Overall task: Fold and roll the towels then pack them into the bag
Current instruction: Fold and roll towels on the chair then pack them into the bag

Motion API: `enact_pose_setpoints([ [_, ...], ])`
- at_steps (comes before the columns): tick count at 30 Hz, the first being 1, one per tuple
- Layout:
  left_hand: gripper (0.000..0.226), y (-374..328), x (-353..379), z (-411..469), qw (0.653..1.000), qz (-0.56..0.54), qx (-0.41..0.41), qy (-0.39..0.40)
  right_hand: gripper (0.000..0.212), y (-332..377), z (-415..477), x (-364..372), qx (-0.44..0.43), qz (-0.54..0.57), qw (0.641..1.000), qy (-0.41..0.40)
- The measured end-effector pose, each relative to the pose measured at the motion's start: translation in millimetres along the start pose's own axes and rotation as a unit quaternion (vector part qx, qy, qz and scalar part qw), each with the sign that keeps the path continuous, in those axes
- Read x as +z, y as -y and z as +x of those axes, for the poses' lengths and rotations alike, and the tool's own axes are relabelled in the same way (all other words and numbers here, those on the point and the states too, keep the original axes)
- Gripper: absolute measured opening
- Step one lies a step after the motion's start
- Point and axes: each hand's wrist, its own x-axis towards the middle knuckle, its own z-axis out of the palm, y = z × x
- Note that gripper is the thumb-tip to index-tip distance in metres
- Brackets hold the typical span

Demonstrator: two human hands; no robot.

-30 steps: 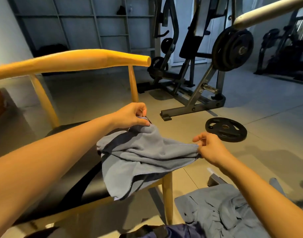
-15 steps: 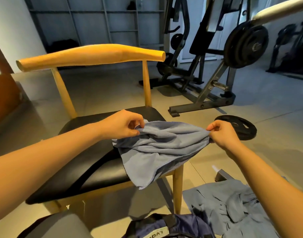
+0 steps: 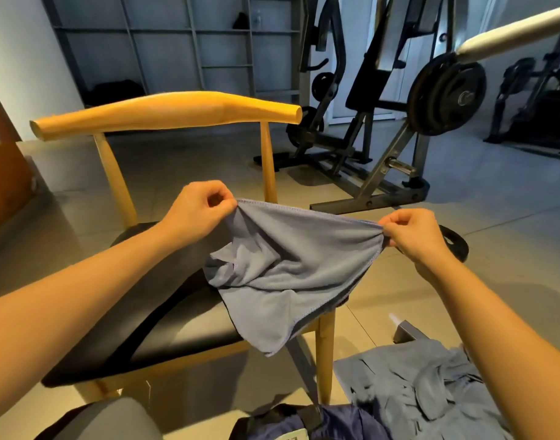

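Two bare hands hold a blue-grey towel (image 3: 291,265) up by its top hem, over a wooden chair (image 3: 164,114) with a curved top rail. The left hand (image 3: 202,211) pinches the towel's left corner between thumb and curled fingers. The right hand (image 3: 412,233) pinches the opposite corner the same way, well apart from the left, so the hem stretches between them with a slight sag.

Below the hem the cloth hangs crumpled. Its lower folds rest on the right part of the chair's black seat (image 3: 177,328), and one corner droops past the seat's near right edge.

On the tiled floor at the near right lies a rumpled heap of more blue-grey towels (image 3: 415,385). Just left of that heap, cut off by the bottom edge, is part of a dark navy bag (image 3: 345,420) with a black strap.

Beyond the right hand a black weight plate (image 3: 456,246) lies flat on the floor. Farther off stands a gym machine (image 3: 389,160) loaded with plates, and grey shelving (image 3: 164,42) lines the far wall.
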Motion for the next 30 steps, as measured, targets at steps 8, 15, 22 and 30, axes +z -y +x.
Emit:
enact_pose_setpoints([
  [8,0.017,-30,-97,13,0.982,-0.088,-0.037,-0.165,0.022,121,6,-4,-0.143,0.075,0.986,-0.037],
  [15,0.019,-38,-212,0,0.975,-0.054,-0.048,-0.212,0.030,238,-21,-3,-0.250,0.117,0.956,0.098],
  [22,0.008,-44,-259,-40,0.991,-0.046,-0.065,-0.109,0.030,261,-21,0,-0.210,0.126,0.967,0.062],
  [30,0.023,-64,-287,-68,0.989,-0.124,-0.069,-0.029,0.032,263,-53,-38,-0.238,0.259,0.898,0.265],
])
